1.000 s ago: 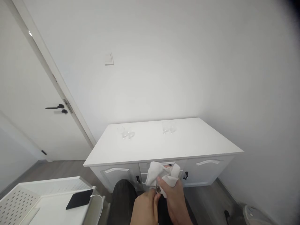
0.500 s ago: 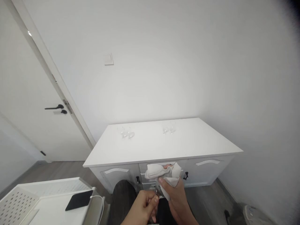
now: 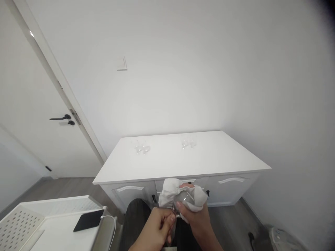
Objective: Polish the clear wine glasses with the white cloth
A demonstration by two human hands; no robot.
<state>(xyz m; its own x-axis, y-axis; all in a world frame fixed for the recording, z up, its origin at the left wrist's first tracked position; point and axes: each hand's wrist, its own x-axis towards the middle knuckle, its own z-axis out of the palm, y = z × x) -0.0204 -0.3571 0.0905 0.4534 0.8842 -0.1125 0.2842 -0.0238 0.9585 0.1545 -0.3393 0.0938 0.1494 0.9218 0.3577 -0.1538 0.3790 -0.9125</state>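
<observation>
My right hand (image 3: 195,218) is closed around the bowl of a clear glass (image 3: 185,198) through a white cloth (image 3: 168,191), its thumb lying on the glass. The cloth is bunched around the bowl and hangs over on both sides. At the narrow end of the glass, my left hand (image 3: 162,223) pinches what looks like the stem. The foot of the glass is largely hidden by the left fingers. Both hands are above my lap, in front of a white cabinet (image 3: 167,164).
Clear stemmed glasses (image 3: 146,149) stand in a group on the cabinet's left, and two more glasses (image 3: 192,143) near its middle. At lower left, a white cart (image 3: 57,240) bears a black phone (image 3: 88,220) with a white cable. A bin (image 3: 284,240) is at lower right.
The cloth and glass have turned and risen slightly in my hands, so more of the bowl shows. My left hand has shifted a little left while still pinching the narrow end.
</observation>
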